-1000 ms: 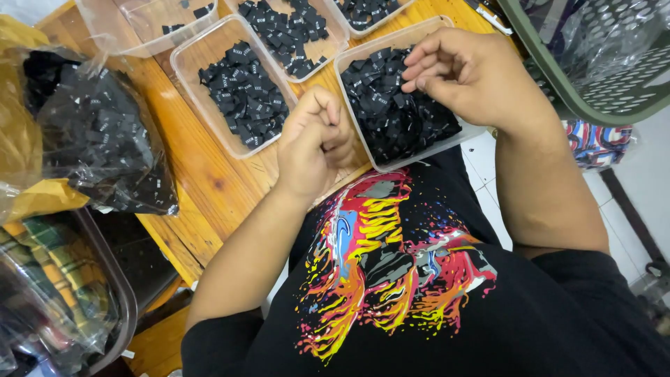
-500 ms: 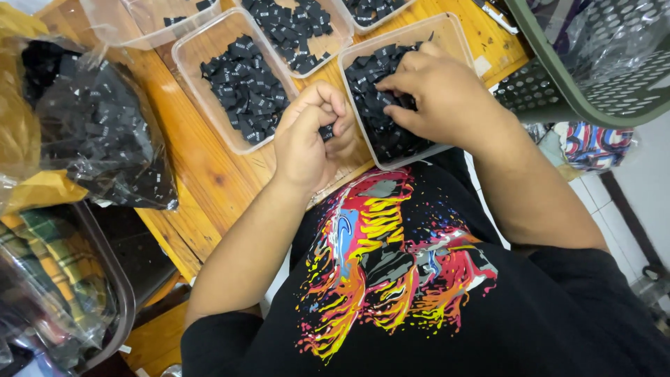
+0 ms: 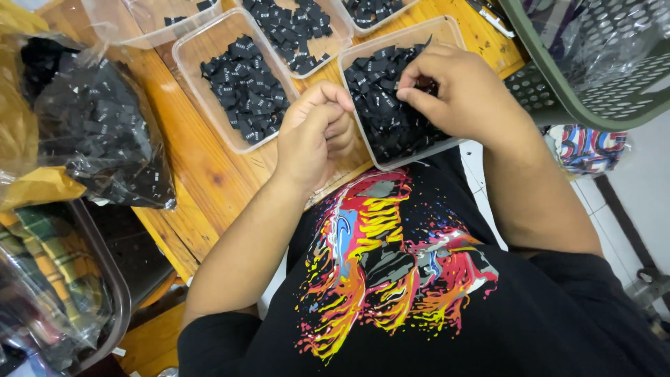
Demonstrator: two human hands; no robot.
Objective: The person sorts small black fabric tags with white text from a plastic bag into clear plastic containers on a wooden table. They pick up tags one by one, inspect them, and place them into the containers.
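Wooden table (image 3: 202, 174) ran under both hands. Clear plastic tray (image 3: 447, 31) of small black fabric labels (image 3: 391, 119) lay directly beneath the right hand (image 3: 464, 94) — long axis running away from the body. Right hand sat in the tray, fingertips pinched on labels. Left hand (image 3: 314, 136) rested at the tray's left wall, curled into a loose fist — contents not visible. Right hand was nearer the pile.

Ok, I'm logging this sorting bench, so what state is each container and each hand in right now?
Nearest clear tub: open, heaped with small black labels.
Second tub: open, partly filled.
Third tub: open, thin layer.
Plastic bag: full of black labels.
Green basket: holds bagged cloth.
Left hand: curled shut, on the table.
Right hand: fingers pinching in the nearest tub.
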